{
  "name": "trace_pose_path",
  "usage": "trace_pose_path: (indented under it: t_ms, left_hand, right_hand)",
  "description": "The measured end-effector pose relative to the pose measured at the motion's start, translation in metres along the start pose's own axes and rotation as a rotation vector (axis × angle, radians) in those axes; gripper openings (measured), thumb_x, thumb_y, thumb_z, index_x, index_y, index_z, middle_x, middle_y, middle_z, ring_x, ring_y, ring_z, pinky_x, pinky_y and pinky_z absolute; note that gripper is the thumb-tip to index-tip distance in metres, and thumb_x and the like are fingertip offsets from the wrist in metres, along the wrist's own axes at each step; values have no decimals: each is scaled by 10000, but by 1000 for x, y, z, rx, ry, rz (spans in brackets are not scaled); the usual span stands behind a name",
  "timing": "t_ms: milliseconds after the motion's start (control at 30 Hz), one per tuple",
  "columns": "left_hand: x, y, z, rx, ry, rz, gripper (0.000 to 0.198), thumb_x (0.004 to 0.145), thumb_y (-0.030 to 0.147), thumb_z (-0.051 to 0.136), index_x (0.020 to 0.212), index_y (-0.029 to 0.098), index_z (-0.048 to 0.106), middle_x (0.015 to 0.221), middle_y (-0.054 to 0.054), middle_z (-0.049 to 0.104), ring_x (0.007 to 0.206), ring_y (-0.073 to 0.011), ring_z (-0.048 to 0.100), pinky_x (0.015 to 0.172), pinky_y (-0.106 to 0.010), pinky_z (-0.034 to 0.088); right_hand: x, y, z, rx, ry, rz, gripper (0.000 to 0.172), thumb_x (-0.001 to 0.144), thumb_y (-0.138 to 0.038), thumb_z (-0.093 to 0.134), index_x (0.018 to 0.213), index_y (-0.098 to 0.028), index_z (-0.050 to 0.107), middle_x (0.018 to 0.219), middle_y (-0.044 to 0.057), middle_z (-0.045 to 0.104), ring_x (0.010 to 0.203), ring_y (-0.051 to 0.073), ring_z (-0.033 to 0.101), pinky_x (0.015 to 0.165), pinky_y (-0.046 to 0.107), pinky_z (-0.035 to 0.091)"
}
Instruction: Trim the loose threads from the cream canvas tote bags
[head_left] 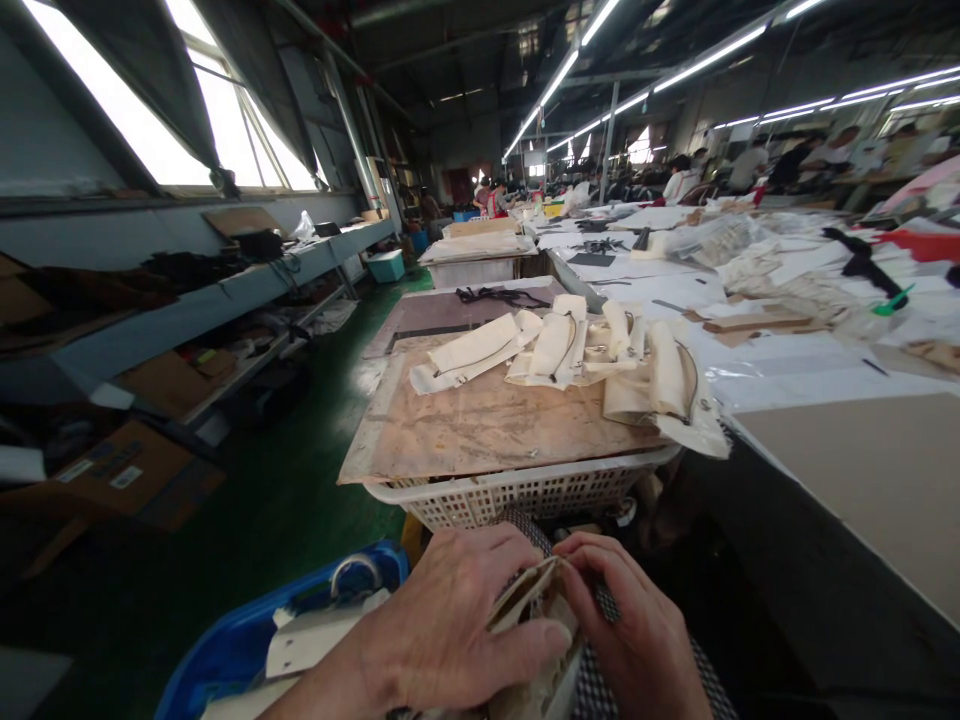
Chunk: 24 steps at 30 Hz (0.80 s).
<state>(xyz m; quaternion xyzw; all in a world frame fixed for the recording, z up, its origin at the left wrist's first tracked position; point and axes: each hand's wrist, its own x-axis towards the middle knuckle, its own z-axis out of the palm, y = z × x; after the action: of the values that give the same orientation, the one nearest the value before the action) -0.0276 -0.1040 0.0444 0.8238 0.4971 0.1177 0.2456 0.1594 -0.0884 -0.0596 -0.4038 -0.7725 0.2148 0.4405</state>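
Close to my body, both hands hold a cream fabric bag piece (551, 655) with its edges parted at the top. My left hand (457, 625) is closed on the near left side, its thumb lying across the opening. My right hand (634, 625) pinches the upper right edge, fingertips near the top corner. The hands hide much of the piece. Black-and-white checked cloth (592, 690) shows behind it. Ahead, several cream zippered pieces (559, 345) lie in a row on a worn brown board (450, 430).
A white plastic basket (480, 500) supports the board. At lower left, a blue tub (225, 640) holds more cream pieces. A long table (840, 450) with sheets and fabric runs along the right. Shelving (187, 310) and a cardboard box (135, 475) stand left. People work far off.
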Motion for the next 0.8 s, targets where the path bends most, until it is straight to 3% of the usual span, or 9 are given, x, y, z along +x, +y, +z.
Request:
trace_pose_path:
  t_ms: [100, 233, 500, 667, 800]
  left_hand:
    - [1, 0, 5, 24, 31, -62, 272, 760, 349, 747, 961, 217, 619, 942, 11, 656, 865, -202, 622, 732, -294, 429]
    - [5, -7, 22, 147, 139, -60, 45, 885, 227, 601, 910, 195, 621, 891, -1, 659, 813, -181, 626, 663, -271, 412]
    - [11, -19, 31, 202, 213, 71, 242, 974, 172, 463, 770, 163, 593, 737, 4, 592, 664, -138, 568, 584, -249, 373]
    - [15, -23, 31, 144, 236, 86, 265, 980, 184, 463, 746, 156, 584, 711, 6, 587, 635, -130, 558, 579, -242, 367]
    - [17, -26, 31, 116, 263, 90, 279, 984, 208, 469, 729, 160, 573, 691, 15, 575, 629, -129, 555, 583, -242, 369]
  right_hand:
    - [1, -2, 1, 22, 0, 20, 85, 940, -196, 520, 906, -231, 590, 967, 23, 679, 903, 125, 687, 820, 175, 530]
    - [3, -3, 3, 37, -15, 1, 86, 939, -189, 528, 894, -233, 587, 957, 18, 677, 889, 118, 687, 818, 166, 526]
    - [10, -3, -1, 110, -69, 60, 99, 936, -194, 529, 868, -225, 593, 951, 29, 666, 887, 130, 667, 808, 189, 515]
    - [17, -9, -13, 490, -142, 301, 111, 940, -299, 543, 848, -236, 545, 991, 34, 666, 917, 155, 652, 809, 247, 526]
    - [19, -14, -24, 810, -50, 573, 192, 877, -376, 642, 894, -259, 491, 1122, 36, 682, 1026, 190, 662, 878, 298, 536]
